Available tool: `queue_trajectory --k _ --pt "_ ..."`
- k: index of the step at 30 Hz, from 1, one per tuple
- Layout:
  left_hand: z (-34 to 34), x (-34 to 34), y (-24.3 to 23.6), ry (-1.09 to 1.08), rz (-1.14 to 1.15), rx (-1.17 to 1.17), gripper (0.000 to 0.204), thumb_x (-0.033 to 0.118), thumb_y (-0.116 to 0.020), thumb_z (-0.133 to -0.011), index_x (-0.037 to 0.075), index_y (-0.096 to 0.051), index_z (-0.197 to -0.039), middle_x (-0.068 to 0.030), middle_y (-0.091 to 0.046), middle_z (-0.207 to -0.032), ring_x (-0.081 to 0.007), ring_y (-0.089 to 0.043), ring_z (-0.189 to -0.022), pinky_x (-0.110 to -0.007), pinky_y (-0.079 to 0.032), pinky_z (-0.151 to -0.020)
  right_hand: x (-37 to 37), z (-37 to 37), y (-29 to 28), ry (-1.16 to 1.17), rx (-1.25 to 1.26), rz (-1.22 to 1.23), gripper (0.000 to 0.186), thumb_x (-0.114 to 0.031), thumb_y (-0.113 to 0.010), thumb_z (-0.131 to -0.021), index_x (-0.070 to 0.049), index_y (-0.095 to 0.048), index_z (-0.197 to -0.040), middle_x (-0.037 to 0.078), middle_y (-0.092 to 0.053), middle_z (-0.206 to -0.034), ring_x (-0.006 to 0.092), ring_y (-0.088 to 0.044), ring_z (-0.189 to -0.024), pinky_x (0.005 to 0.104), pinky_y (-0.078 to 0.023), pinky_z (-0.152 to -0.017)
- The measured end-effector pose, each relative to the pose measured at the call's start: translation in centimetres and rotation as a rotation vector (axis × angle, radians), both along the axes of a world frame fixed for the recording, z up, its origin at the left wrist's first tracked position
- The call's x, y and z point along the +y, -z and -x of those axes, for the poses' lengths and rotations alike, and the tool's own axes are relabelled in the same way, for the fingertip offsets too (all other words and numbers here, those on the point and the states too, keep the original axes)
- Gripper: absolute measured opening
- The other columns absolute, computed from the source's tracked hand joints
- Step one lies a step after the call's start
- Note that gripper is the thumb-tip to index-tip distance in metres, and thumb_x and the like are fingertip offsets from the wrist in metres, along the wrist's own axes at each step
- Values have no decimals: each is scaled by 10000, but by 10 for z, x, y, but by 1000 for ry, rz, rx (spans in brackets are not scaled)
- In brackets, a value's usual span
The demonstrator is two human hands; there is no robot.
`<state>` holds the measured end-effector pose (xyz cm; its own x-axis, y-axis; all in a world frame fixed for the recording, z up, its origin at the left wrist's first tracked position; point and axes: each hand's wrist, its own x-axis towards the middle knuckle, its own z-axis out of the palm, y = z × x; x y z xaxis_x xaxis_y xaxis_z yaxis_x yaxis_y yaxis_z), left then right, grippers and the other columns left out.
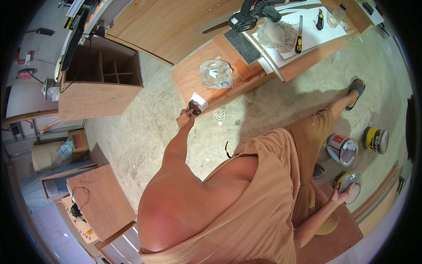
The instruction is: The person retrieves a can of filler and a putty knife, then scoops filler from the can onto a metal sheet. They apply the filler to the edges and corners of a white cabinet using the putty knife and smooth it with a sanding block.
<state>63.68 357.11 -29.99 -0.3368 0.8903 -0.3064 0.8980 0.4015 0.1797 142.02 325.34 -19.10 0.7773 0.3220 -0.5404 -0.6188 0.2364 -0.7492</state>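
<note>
Scraper (349,180) in right hand (342,195), 3 cans (341,150) nearby, contents unclear

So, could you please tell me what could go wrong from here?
The large can stands near one foot; a step might tip it. The left hand holds a dark tool at a corner of the board; it may slip off. The scraper in the right hand has a bare blade, which might nick skin.

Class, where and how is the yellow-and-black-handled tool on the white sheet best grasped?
Probably the handle, from the near side: it lies nearest, with the slim blade pointing away, and a plastic bag on its left.
</note>
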Motion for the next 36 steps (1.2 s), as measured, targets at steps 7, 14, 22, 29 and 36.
queue_trajectory --k 7,14,22,29,36 --pt "2 1 -9 9 14 -37 322 297 -594 -851 276 -697 -1155 0 -586 -1254 -202 -580 -1137 -444 -378 -979 6 5 -4 43 17 38 370 -276 -636 -915 -109 -591 -1242 50 -640 -1191 239 -628 -1019 399 -518 -754" --pt "-4 2 -11 13 8 -10 324 290 -621 -839 273 -700 -1152 4 -577 -1281 -195 -570 -1153 -432 -353 -996 2 -1 0 40 24 12 373 -251 -640 -913 -101 -591 -1251 56 -634 -1209 248 -621 -1050 428 -513 -842" --pt "-7 9 -20 -23 4 -24 286 245 -631 -835 234 -724 -1105 -9 -629 -1216 -182 -605 -1096 -416 -410 -948 5 7 -7 68 38 13 363 -285 -661 -904 -95 -612 -1209 35 -633 -1210 211 -595 -1048 373 -467 -828" --pt "-21 43 -67 -417 -137 -1187 346 151 -555 -859 19 -639 -1168 -99 -669 -1117 -190 -648 -849 -335 -540 -719 8 8 -6 11 -18 66 350 -277 -638 -917 -108 -598 -1220 51 -651 -1151 224 -629 -965 379 -506 -758" --pt "-179 111 -180 -317 238 -2099 459 156 -582 -823 55 -547 -1269 -131 -641 -1112 -262 -620 -830 -371 -515 -770 44 21 -29 -101 -50 -161 349 -256 -624 -925 -50 -590 -1205 63 -654 -1149 222 -633 -1007 387 -510 -887"
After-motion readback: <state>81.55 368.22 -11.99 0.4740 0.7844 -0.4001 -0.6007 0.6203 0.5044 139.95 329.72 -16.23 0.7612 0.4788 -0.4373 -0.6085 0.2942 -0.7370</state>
